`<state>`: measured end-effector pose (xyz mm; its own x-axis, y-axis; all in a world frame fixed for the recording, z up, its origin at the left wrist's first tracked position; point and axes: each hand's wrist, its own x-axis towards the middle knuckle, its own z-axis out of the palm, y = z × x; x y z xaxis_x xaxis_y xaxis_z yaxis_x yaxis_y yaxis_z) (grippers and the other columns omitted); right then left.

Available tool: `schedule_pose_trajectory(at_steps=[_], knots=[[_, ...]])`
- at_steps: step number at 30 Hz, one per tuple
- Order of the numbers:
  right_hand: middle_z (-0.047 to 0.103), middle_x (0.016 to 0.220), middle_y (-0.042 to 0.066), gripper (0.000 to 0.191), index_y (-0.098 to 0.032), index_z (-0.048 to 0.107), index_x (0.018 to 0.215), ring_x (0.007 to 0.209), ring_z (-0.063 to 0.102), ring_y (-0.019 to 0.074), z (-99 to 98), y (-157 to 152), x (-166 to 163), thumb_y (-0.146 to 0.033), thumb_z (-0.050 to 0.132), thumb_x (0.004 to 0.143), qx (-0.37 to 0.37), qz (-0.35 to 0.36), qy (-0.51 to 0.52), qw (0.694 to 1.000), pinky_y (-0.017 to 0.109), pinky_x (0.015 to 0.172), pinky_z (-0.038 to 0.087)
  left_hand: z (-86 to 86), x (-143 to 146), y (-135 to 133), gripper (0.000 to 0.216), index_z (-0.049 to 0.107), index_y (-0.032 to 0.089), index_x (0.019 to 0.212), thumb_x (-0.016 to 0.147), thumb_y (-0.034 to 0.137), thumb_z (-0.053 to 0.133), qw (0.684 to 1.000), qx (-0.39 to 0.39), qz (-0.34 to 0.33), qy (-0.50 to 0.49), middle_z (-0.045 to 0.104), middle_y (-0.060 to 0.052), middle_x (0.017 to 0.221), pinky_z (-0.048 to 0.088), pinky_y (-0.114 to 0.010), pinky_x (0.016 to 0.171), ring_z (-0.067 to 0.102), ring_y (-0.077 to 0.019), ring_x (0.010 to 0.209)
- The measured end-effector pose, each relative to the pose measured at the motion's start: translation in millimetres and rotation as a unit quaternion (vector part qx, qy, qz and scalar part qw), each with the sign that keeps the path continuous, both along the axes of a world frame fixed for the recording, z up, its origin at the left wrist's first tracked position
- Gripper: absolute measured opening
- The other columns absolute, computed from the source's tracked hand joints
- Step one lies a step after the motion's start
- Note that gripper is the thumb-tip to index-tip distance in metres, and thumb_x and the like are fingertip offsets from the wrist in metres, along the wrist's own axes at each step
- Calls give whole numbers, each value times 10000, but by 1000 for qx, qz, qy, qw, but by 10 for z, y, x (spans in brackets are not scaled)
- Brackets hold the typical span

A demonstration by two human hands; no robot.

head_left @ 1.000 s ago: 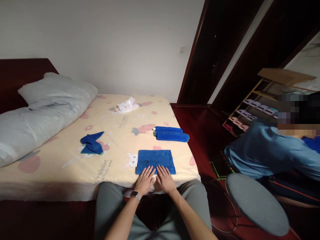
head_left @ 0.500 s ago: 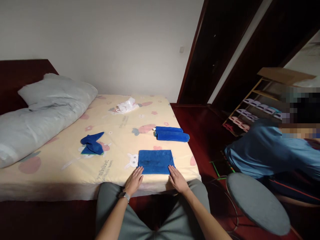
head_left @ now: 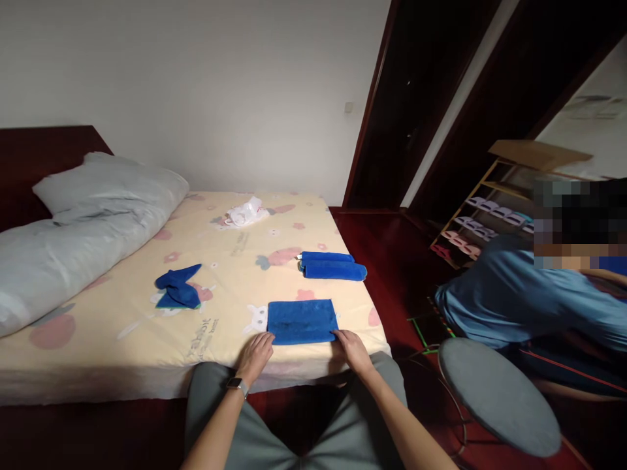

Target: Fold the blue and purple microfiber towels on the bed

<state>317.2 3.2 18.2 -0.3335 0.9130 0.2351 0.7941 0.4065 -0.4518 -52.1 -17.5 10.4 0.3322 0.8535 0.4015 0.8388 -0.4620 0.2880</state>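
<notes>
A blue towel (head_left: 302, 321) lies folded into a flat rectangle near the front edge of the bed. My left hand (head_left: 256, 356) has its fingers closed at the near left corner of this cloth. At the near right corner, my right hand (head_left: 353, 351) pinches the edge between thumb and fingers. Just beyond, two rolled blue towels (head_left: 333, 267) lie side by side at the bed's right edge. A crumpled blue towel (head_left: 179, 288) rests farther left.
A patterned sheet covers the bed (head_left: 220, 261). On it are a white plastic bag (head_left: 247, 212) and a grey quilt (head_left: 98, 215). To the right stand a round stool (head_left: 499, 395) and a shoe rack (head_left: 490, 189), with a seated person (head_left: 509, 287) close by.
My hands lay flat on the towel's near corners before; now their fingers are curled in at those corners. The view has shifted slightly. The towel remains flat.
</notes>
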Motion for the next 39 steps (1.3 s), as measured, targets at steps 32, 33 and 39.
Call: schedule_pose_trajectory(at_steps=[32,33,39], knots=[[726,995,173,447,-159,638,1187,984,673,284,30,262,-199,-389,290,1024,-157,-233,-75,957,367,845,462,-40,254,252,396,636,124,1227,985,268,356,962,-132,239,-7,726,-166,1073,455,-404,915,649,-287,999],[726,992,172,445,-162,639,1183,988,671,284,49,261,-205,-386,287,1027,-154,-232,-83,957,367,845,459,-22,261,248,395,652,126,1204,983,262,354,962,-130,240,-3,732,-166,1032,453,-405,900,649,-290,979],[731,939,157,417,-176,647,1176,963,667,280,104,214,-238,-387,317,1031,-110,-227,-142,957,352,814,447,0,275,196,414,682,156,1193,987,327,366,960,-103,260,10,728,-169,1045,433,-437,915,617,-312,1034]])
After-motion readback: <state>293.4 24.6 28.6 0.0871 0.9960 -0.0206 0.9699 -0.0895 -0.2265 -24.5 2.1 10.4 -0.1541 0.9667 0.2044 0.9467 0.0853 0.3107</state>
